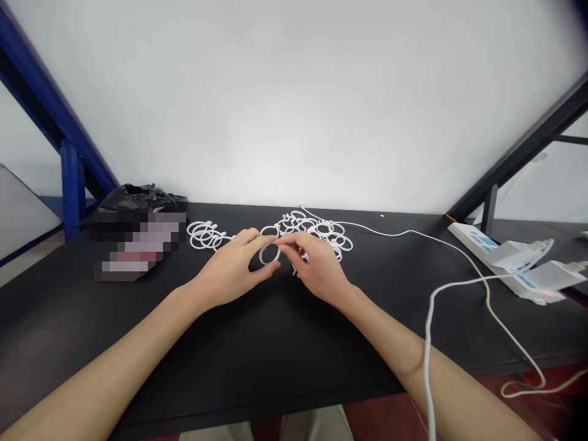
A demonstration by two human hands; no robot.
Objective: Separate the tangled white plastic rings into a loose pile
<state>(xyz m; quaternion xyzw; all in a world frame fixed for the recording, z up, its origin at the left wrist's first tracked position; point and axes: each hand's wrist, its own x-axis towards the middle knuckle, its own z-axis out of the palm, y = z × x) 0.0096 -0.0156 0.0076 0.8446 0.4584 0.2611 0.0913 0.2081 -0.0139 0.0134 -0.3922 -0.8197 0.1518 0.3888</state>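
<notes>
Both hands meet over the black table around one white plastic ring (261, 256), which looks like a curtain ring. My left hand (229, 266) curves around it, with index finger along its top and thumb at its lower right edge. The fingertips of my right hand (319, 263) pinch at its upper right side. Behind and partly under my right hand lies a loose heap of similar white rings (324, 228), several of them with small eyelets. A smaller group of white rings (201, 236) rests to the left, beyond my left hand.
A black plastic bag (138, 197) and a blurred-out item (147, 245) lie at the left. On the right, a white power strip (475, 242) holds plugged-in adapters. A white cable (429, 331) loops across my right forearm. A white wall (285, 110) stands behind the black table (257, 361).
</notes>
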